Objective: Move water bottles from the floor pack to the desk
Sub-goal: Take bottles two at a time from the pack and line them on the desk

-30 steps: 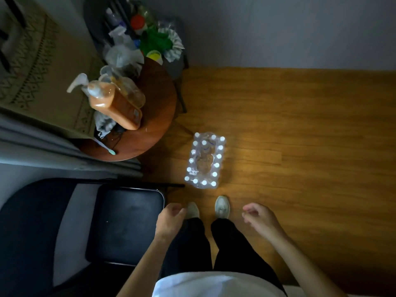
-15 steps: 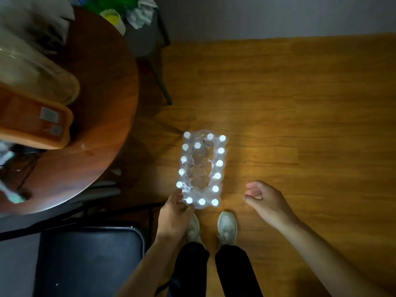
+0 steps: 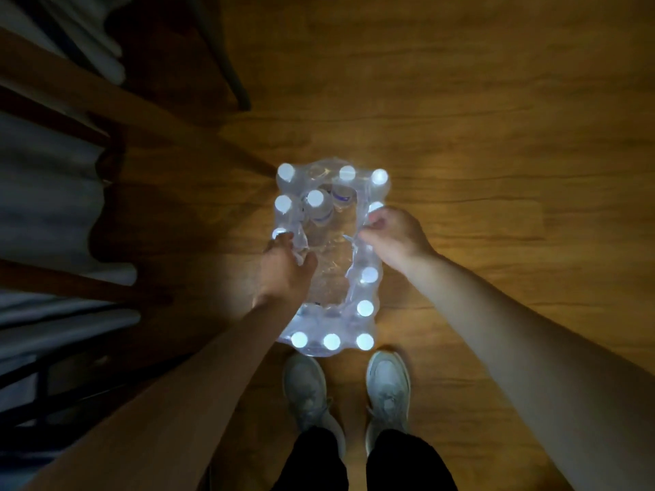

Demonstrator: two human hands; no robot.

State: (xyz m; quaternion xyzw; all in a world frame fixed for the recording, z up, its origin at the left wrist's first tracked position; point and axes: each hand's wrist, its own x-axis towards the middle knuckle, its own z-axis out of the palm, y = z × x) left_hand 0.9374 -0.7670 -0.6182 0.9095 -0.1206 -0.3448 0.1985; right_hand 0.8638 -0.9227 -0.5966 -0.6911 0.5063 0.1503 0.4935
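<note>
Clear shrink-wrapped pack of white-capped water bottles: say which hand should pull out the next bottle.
Probably the left hand. It grips the torn wrap nearest the loose white-capped bottle standing inside the hole in the clear shrink-wrapped pack. The right hand holds the opposite torn edge and could steady the pack.

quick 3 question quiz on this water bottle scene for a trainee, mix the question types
1. True or false: the shrink-wrapped pack stands on the wooden floor.
2. What does the left hand hold? A) a loose bottle B) the torn plastic wrap C) nothing
3. Fill in: the right hand has its grip at the pack's ___ edge.

Key: 1 true; 2 B; 3 right
</note>
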